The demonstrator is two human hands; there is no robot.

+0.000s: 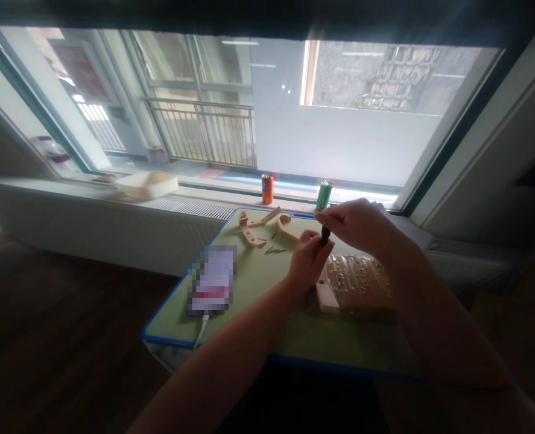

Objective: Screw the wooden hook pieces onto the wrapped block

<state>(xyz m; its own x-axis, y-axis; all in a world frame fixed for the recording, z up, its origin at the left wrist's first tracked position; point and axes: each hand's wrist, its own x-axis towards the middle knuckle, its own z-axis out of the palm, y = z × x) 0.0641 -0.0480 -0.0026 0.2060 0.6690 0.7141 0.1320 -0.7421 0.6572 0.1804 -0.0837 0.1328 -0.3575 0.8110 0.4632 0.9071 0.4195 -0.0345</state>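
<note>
The right hand (pixel 361 228) grips the black tool (pixel 326 235) from above; the left hand (pixel 307 262) curls round its lower end, by the near wood (pixel 327 299). Turning seems likely, calling next for steady alignment.

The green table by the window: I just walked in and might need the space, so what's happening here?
A person is busy at the green table, the right grip on top of a small black tool and the left grip lower on it. The tool's tip is hidden. Just below sits a pale wooden piece, beside a plastic-wrapped block. Curved wooden pieces lie toward the far side, and a phone lies at the left.
</note>
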